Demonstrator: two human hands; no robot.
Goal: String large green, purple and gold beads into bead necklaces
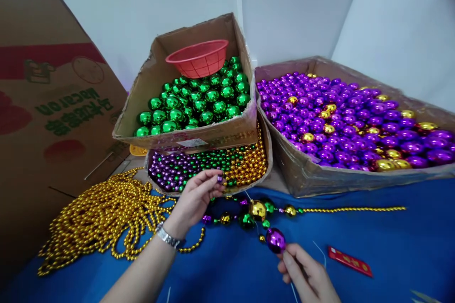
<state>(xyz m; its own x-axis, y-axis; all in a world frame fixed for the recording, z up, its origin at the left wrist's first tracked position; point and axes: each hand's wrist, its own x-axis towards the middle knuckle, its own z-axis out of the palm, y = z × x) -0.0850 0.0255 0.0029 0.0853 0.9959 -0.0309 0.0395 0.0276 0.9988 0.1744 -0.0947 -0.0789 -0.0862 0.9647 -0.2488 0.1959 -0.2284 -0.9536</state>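
Between the thumb and fingers of my left hand [199,196] is a small purple bead [219,179], held over the front edge of a box of small beads [199,165] in purple, green and gold. My right hand [307,272] pinches a beaded string just below its large purple bead [276,240]; white thread [294,292] trails out under the fingers. The string joins a cluster with a large gold bead [258,209] and a large green bead [246,220], lying on the blue cloth. A thin gold bead strand [355,209] runs off to the right.
A carton of large green beads [206,104] with a red basket [199,59] rests above the small-bead box. Purple and gold beads [341,123] fill the right carton. Gold bead strands [103,215] lie left; a red packet [350,261] lies right. A tall carton [46,151] stands far left.
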